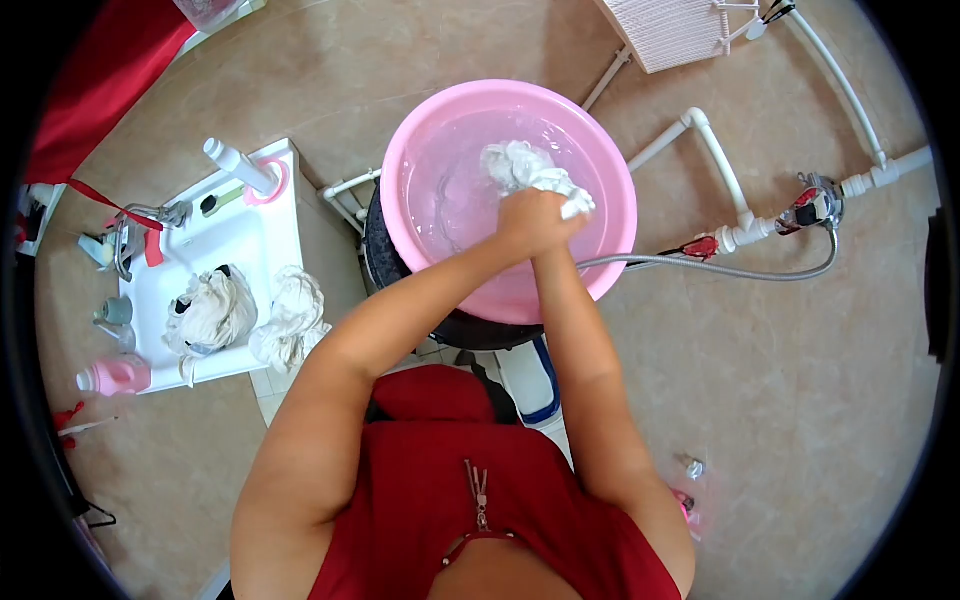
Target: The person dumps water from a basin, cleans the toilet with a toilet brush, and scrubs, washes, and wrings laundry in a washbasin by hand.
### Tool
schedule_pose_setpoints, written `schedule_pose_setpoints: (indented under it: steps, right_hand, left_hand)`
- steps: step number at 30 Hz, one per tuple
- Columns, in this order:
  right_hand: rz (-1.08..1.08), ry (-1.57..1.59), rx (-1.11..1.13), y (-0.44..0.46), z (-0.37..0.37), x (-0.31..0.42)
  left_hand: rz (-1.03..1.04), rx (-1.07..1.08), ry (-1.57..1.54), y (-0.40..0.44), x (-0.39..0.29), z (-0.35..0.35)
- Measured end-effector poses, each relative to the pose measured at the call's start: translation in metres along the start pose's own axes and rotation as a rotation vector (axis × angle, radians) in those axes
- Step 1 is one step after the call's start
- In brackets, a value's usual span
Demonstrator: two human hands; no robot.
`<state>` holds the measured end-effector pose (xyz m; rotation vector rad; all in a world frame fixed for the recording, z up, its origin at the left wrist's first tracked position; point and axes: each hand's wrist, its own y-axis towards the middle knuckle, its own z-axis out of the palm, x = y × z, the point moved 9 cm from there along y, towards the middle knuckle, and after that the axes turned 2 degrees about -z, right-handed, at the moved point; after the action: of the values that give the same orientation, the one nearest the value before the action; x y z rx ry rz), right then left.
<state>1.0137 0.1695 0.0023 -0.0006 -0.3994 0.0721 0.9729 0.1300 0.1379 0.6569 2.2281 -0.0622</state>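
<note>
A bunched, wet white cloth (520, 165) hangs over the water in a large pink basin (397, 205). My left hand (528, 218) is closed round part of it, the knuckles facing up. Pressed close against it, my right hand (562, 232) also grips the cloth, its fingers partly hidden by the left. A short end of cloth sticks out at the right of the hands. Whether the far part of the bundle touches the water, I cannot tell.
At left, a white sink (215, 240) holds a wet cloth bundle (215, 308); another white bundle (292, 318) lies over its edge. A white bottle (240, 167), a brush (222, 201) and a pink bottle (118, 376) are there. White pipes (720, 170) and a metal hose (730, 268) run along the right.
</note>
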Motion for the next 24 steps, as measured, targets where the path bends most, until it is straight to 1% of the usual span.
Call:
schedule_pose_setpoints:
  steps: [1,2,3,4,6,7,8,10,13,14,17,18,21,22,24]
  right_hand:
    - [-0.044,-0.029,0.034,0.003,-0.002,0.004]
    - [-0.094,-0.09,-0.012,0.007,-0.011,0.011]
    - [-0.136,-0.16,-0.055,0.006,-0.015,0.018]
    - [-0.151,-0.29,-0.45,-0.015,-0.002,0.032]
    - [-0.205,-0.773,-0.491,-0.032,0.009,0.065]
    - [-0.226,-1.017,-0.505,-0.04,0.015,0.085]
    - [-0.194,-1.151,-0.526,-0.046,0.025,0.1]
    - [-0.126,-1.417,-0.569,-0.058,0.042,0.13]
    - [-0.365,-1.609,-0.611,-0.063,0.031,0.16]
    - [-0.431,-1.72,-0.442,-0.045,-0.008,0.169]
    - [-0.473,-2.313,-0.768,-0.068,0.022,0.156]
    - [-0.582,-2.552,-0.737,-0.07,0.042,0.142]
    - [-0.471,-2.441,-0.564,-0.059,0.057,0.109]
    - [-0.268,-2.386,-0.55,-0.052,0.048,0.096]
    - [-0.087,-2.308,-0.458,-0.044,0.018,0.074]
  left_hand:
    - [-0.072,0.038,0.032,0.005,0.005,0.001]
    - [-0.016,-0.098,-0.011,0.009,0.01,-0.013]
    - [-0.065,-0.116,-0.001,0.016,0.024,-0.017]
    - [-0.112,-0.131,0.01,0.024,0.038,-0.024]
    - [-0.278,-0.145,0.081,0.033,0.074,-0.05]
    - [-0.348,-0.244,0.072,0.038,0.106,-0.065]
    - [-0.417,-0.346,0.062,0.038,0.135,-0.079]
    - [-0.532,-0.232,0.13,0.033,0.151,-0.104]
    - [-0.606,-0.133,-0.072,0.03,0.198,-0.094]
    - [-0.625,-0.167,-0.068,0.029,0.211,-0.09]
    - [-0.442,-0.279,0.112,0.016,0.17,-0.102]
    - [-0.377,-0.362,0.19,0.01,0.155,-0.105]
    - [-0.051,-0.373,0.432,0.011,0.116,-0.094]
    - [-0.138,-0.182,0.495,0.014,0.126,-0.075]
    - [-0.27,0.072,0.518,0.013,0.145,-0.043]
